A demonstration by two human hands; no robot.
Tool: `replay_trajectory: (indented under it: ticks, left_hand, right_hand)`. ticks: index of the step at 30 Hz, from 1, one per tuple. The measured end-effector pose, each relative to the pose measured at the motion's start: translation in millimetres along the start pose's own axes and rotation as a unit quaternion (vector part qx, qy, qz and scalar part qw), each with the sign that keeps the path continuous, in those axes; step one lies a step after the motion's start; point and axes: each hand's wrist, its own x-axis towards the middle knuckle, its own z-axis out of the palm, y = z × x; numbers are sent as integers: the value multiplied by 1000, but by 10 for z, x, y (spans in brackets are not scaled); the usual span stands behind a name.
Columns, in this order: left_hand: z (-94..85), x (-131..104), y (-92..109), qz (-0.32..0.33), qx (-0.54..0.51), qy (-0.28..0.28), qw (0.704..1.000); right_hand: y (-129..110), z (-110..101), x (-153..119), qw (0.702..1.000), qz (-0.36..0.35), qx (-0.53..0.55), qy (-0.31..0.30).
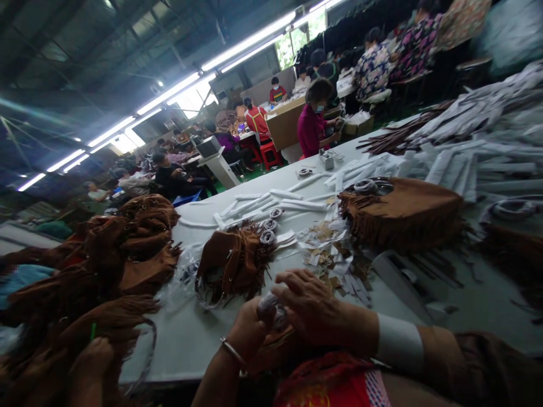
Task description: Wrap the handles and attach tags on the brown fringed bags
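Note:
At the table's near edge, my left hand (250,325), with a bangle on the wrist, is closed round a coiled strap wrapped in whitish material (274,308). My right hand (314,308), a white band on its wrist, bends its fingers over the same coil from the other side. Brown suede (271,350) shows just under my hands, partly hidden by them. Beyond them on the table lies a brown fringed bag (231,260), with several similar small wrapped coils (268,232) beside it.
Brown bags (144,249) are heaped at left, where another person's hand (95,356) holds something green. Paper scraps (326,249), a larger fringed bag (407,209), a grey holder (403,282) and white wrapped strips (449,164) cover the right side. People sit at tables beyond.

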Motion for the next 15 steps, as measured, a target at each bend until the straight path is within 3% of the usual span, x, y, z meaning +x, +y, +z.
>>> replay_trajectory:
  ticks: [2, 4, 6, 11, 15]
  left_hand:
    - [55, 3, 100, 1, -8, -25, 1000]
    - [94, -5, 183, -13, -7, -33, 999]
    - [109, -24, 222, -29, -3, -12, 999]
    - [94, -90, 144, -36, -131, 28, 990]
    - [128, -143, 30, -61, -306, 1, 950]
  right_hand:
    - [-19, -29, 112, 996, -49, -15, -70]
    - [-5, 35, 211, 986, -18, -17, -164]
    - [36, 150, 259, 976, 41, -21, -213]
    - [124, 390, 199, 980, 97, -9, -174]
    - [126, 459, 141, 985, 89, -14, -150]
